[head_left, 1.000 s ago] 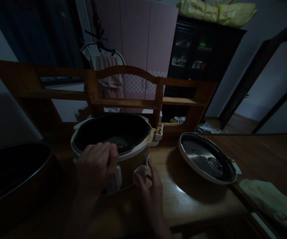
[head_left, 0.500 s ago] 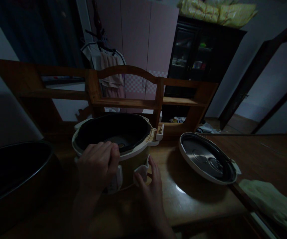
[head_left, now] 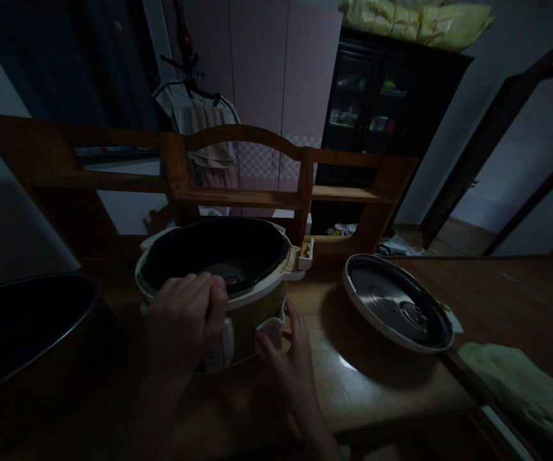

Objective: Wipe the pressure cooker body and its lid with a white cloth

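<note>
Looks like you're in somebody's home, more lived-in room than proper kitchen tbh. You've got a pink wardrobe (head_left: 260,70), hung-up clothes (head_left: 212,121), a dark glass-fronted cabinet (head_left: 372,102), a blue curtain (head_left: 84,70) and a cooker (head_left: 246,320) on a wooden table (head_left: 358,394).

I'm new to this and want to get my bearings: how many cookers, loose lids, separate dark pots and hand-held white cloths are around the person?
Open cooker: 1
Loose lid: 1
Separate dark pot, at the left: 1
White cloth, in the right hand: 1
Total: 4
</note>
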A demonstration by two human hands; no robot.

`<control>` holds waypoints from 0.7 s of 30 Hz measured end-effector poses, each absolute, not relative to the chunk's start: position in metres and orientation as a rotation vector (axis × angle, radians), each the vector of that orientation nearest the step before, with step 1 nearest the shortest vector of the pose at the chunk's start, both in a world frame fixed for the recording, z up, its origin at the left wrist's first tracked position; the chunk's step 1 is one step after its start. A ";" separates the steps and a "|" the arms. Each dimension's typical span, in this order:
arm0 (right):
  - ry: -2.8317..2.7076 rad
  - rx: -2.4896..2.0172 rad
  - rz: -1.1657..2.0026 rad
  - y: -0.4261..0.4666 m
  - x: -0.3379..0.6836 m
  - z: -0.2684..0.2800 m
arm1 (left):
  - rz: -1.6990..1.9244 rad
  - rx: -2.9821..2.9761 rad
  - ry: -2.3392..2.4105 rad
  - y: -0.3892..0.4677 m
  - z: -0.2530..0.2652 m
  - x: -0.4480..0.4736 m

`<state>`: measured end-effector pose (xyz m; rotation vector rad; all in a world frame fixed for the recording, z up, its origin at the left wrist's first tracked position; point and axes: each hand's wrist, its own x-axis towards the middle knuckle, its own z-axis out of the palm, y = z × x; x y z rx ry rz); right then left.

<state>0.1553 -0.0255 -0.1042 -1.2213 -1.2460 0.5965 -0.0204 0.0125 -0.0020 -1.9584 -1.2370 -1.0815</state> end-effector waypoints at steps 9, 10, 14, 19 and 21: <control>-1.243 -1.228 0.608 -0.028 0.154 -0.103 | -1.078 -1.951 -1.238 0.013 -0.001 -0.020; -1.245 -1.227 0.609 -0.028 0.154 -0.104 | -1.083 -1.949 -1.235 0.013 -0.002 -0.020; -1.256 -1.243 0.627 -0.030 0.155 -0.104 | -1.070 -1.941 -1.249 0.013 -0.002 -0.020; -1.236 -1.244 0.632 -0.031 0.154 -0.104 | -1.081 -1.954 -1.253 0.012 -0.002 -0.020; -1.240 -1.248 0.628 -0.030 0.153 -0.105 | -1.070 -1.949 -1.254 0.013 -0.002 -0.020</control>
